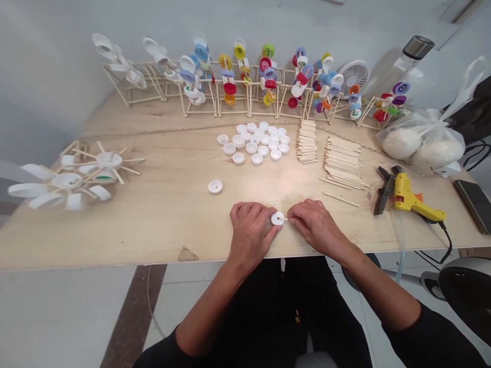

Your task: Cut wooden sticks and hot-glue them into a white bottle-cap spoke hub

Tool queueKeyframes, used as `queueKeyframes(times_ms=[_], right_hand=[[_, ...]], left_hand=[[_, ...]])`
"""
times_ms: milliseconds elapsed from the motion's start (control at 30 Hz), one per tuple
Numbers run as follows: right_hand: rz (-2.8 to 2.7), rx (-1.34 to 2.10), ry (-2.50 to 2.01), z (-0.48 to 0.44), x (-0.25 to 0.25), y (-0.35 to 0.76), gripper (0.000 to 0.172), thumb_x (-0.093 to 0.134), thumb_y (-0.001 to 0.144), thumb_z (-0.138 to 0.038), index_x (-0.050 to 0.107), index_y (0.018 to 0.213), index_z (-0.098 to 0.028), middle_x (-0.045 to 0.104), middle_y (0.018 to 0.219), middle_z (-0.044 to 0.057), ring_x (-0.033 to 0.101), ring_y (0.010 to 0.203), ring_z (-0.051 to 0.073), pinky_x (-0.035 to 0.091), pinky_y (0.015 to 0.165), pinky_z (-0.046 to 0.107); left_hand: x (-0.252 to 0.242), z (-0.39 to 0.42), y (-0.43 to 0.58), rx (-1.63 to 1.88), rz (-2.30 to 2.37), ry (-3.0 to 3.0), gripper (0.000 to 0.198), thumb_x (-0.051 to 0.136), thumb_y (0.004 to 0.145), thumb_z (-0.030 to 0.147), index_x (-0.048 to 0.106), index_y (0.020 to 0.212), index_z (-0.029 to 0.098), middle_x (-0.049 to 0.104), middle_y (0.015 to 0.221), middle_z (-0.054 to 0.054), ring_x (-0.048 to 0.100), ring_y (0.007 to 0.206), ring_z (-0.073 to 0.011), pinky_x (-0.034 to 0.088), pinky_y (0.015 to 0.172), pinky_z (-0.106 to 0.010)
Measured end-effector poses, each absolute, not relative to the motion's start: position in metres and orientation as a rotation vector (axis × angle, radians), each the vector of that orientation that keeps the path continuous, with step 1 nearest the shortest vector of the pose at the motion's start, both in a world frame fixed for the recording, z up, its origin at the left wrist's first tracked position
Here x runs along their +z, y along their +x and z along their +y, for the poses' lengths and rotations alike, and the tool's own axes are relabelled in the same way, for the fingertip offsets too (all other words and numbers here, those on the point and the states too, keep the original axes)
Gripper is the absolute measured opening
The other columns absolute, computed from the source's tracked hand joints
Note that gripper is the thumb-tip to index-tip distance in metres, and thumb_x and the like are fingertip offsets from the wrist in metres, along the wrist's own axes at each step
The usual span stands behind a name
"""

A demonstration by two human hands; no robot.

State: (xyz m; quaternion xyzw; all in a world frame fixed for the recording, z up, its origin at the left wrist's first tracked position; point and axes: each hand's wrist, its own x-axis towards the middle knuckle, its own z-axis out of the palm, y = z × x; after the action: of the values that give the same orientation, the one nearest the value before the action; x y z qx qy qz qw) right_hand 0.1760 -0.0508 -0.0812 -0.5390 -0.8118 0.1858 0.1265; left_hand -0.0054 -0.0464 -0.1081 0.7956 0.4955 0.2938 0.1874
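Far left on the wooden table, two white spoked wheels made of caps and sticks lie flat. Moving right, a lone cap sits by itself, well apart from the hands. At the near edge is the left hand, fingers curled in, thumb and fingertips pinching a white cap that rests on the table between the two hands. Touching that cap from the right is a thin stick, and the right hand has its fingers closed on it, tips drawn tight together. Beyond the hands is a cluster of white caps, open sides up. Just right of it lies a small stack of sticks, then a bigger pile of sticks with one loose stick nearer. Further right, dark pliers lie just beside a yellow glue gun. Beyond them a plastic bag holds pale round lumps, and a dark phone lies at the right edge. Along the far side runs a row of stick frames with coloured caps, and a small white fan stands among them.
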Motion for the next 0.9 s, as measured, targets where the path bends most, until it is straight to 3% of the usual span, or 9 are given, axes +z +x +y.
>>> queueKeyframes(times_ms=[467, 667, 900], right_hand=[[-1.998, 0.281, -1.676, -0.098, -0.079, 0.185, 0.014, 0.046, 0.089, -0.021, 0.058, 0.096, -0.02, 0.064, 0.093, 0.005, 0.054, 0.089, 0.021, 0.037, 0.079, 0.036], [-1.979, 0.303, -1.691, -0.109, -0.094, 0.167, 0.014, 0.047, 0.089, -0.02, 0.059, 0.096, -0.02, 0.063, 0.094, 0.005, 0.052, 0.09, 0.022, 0.036, 0.079, 0.037], [-1.979, 0.227, -1.731, -0.106, -0.095, 0.155, 0.014, 0.053, 0.086, -0.022, 0.06, 0.097, -0.019, 0.062, 0.099, 0.007, 0.05, 0.094, 0.023, 0.036, 0.08, 0.038]], left_hand=[[-0.106, -0.066, -0.002, 0.86, 1.5, 2.249, 0.021, 0.066, 0.075, 0.035, 0.058, 0.087, 0.019, 0.064, 0.088, -0.004, 0.052, 0.089, -0.023, 0.032, 0.088, -0.042], [-0.104, -0.083, -0.004, 0.857, 1.52, 2.246, 0.017, 0.056, 0.082, 0.023, 0.062, 0.098, 0.021, 0.063, 0.09, -0.005, 0.051, 0.089, -0.0219, 0.032, 0.086, -0.042], [-0.105, -0.099, 0.0, 0.89, 1.485, 2.24, 0.02, 0.05, 0.084, 0.015, 0.064, 0.097, 0.022, 0.063, 0.087, -0.005, 0.053, 0.087, -0.021, 0.033, 0.087, -0.044]])
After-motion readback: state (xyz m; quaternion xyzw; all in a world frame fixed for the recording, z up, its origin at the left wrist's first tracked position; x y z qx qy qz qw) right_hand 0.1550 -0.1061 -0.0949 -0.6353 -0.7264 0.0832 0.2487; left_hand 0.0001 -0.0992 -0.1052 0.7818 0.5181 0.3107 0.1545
